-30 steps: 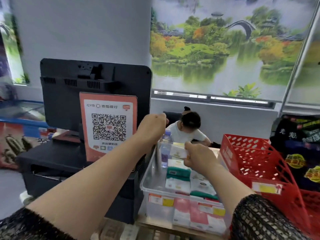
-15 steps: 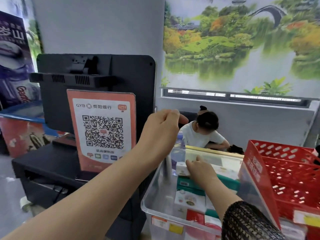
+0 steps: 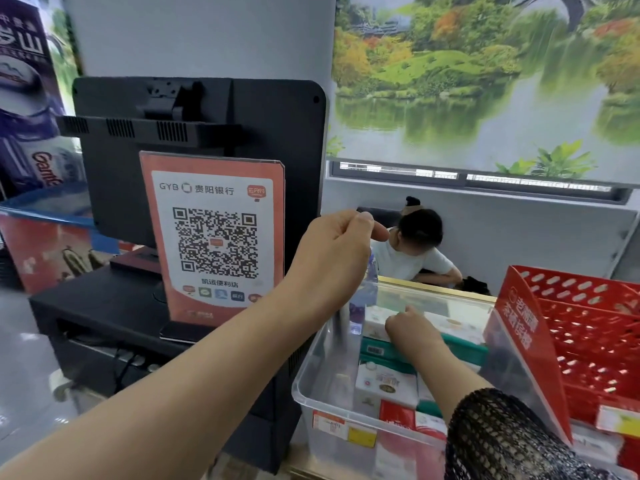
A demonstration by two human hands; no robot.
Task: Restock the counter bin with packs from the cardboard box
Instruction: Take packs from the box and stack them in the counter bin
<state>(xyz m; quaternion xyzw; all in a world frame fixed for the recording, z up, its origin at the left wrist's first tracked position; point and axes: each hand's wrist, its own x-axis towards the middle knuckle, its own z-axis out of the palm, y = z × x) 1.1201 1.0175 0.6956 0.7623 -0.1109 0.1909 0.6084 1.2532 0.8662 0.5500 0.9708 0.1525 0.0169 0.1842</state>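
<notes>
One pack, probably light and stiff, best pinched by its edges, is gripped by the right hand at the bin's far end; left hand's hold unclear.

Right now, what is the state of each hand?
Left hand: fingers curled; contents cannot be told.
Right hand: holding a white pack in the clear bin.

Clear plastic bin, white, green, red packs stacked inside
</notes>
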